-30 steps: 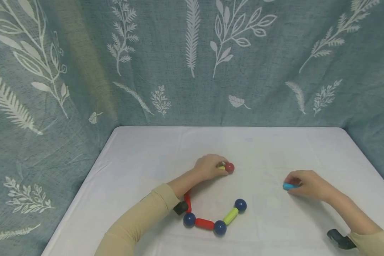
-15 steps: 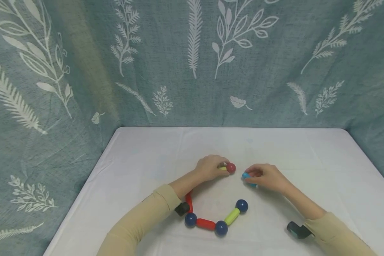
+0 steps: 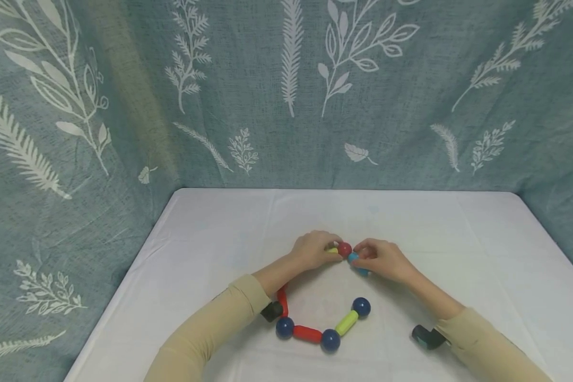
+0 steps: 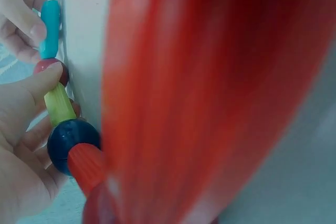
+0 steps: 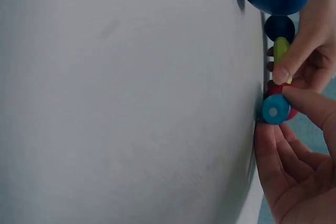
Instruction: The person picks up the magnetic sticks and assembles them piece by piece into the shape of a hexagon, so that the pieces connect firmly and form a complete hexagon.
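Observation:
In the head view my left hand (image 3: 315, 250) grips the far end of a chain of toy rods and balls, around a yellow-green rod (image 4: 60, 104) that ends in a red ball (image 3: 345, 250). My left thumb lies against that ball in the left wrist view. A light blue rod (image 4: 50, 29) is pinched between the thumb and fingers of my right hand (image 3: 384, 260). Its one end meets the red ball, and its round other end faces the right wrist camera. Beyond the yellow-green rod, a dark blue ball (image 4: 72, 145) joins a red rod (image 4: 85, 166).
The chain curves nearer to me through a red rod (image 3: 307, 333), dark blue balls (image 3: 330, 340) and another yellow-green rod (image 3: 347, 322), ending at a dark blue ball (image 3: 361, 306). My left forearm covers part of it. A white cloth (image 3: 219, 223) covers the table, with a patterned curtain (image 3: 267, 132) behind.
My right hand has come leftward across the table with the light blue rod, turning it and bringing it to the red ball. My left hand has stayed in place.

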The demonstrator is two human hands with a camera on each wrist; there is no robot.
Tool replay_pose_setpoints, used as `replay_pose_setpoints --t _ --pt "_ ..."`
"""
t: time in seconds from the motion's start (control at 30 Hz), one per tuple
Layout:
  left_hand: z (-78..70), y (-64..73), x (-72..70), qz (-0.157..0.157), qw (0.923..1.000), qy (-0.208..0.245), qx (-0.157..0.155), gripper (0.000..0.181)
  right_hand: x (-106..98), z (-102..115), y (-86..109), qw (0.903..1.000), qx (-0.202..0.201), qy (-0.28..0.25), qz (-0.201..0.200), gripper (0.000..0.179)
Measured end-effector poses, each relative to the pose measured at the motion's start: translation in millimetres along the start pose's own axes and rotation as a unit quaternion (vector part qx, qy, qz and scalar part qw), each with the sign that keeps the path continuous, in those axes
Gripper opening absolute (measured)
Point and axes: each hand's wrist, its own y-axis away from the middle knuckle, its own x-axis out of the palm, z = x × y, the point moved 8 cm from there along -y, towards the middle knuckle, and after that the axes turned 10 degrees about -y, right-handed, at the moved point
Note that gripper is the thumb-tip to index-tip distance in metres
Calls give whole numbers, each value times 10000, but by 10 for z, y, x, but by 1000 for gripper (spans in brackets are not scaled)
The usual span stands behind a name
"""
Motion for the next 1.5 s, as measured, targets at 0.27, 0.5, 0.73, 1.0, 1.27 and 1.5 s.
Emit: replay_pose_setpoints --t 0.27,0.5,0.73,1.0,1.27,1.5 --pt "-464 414 -112 11 9982 -438 409 51 108 211 -81 9913 -1207 431 293 44" --pt "-823 842 250 1195 9878 -480 875 54 135 249 -145 9882 -1381 595 283 33" --pt "-942 901 327 924 9779 -874 1662 41 -73 39 -79 9969 -297 671 -291 35" --pt "-848 828 329 582 9869 -501 1416 49 -134 -68 53 9979 59 639 -30 55" --pt "-754 767 314 119 9955 474 817 39 -93 -112 161 9988 460 130 77 57" --pt "-699 741 278 -15 9964 578 626 39 -30 -133 285 9975 668 -177 134 59"
